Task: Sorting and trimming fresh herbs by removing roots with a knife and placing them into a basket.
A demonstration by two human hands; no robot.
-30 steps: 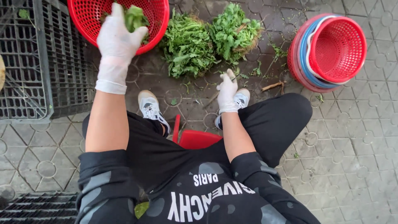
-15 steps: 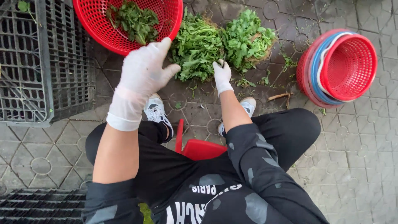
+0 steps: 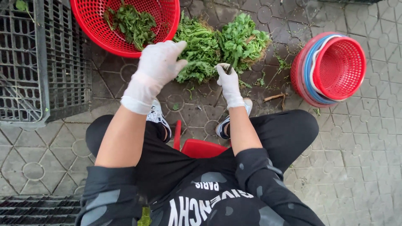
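Down on the patterned paving, two bundles of leafy greens (image 3: 222, 46) lie side by side in front of the seated person, touching each other, with roots and soil showing at their far edge. The right hand (image 3: 229, 81), in a white glove, rests at the near edge of the bundles, its fingers curled closed around a thin dark stem or handle that runs back toward the shoes; what exactly that thin thing is cannot be told from this view. The left hand (image 3: 158, 67), also gloved in white, hovers just left of the greens, fingers loosely together and slightly bent, thumb out toward the leaves, holding nothing. Beyond the left hand sits a red mesh basket (image 3: 94, 35) with a loose heap of picked leaves inside it, its rim close to the left bundle. Scraps of leaf and a short brown twig (image 3: 274, 97) are scattered on the pavers near the right hand. To the right, well apart from the greens, a stack of nested baskets (image 3: 339, 69) lies tilted on its side, red with blue and white rims showing between. On the left stands a grey plastic crate (image 3: 46, 62) with a lattice wall. The person sits on a low red stool (image 3: 201, 147), knees apart, in black clothes and white shoes.
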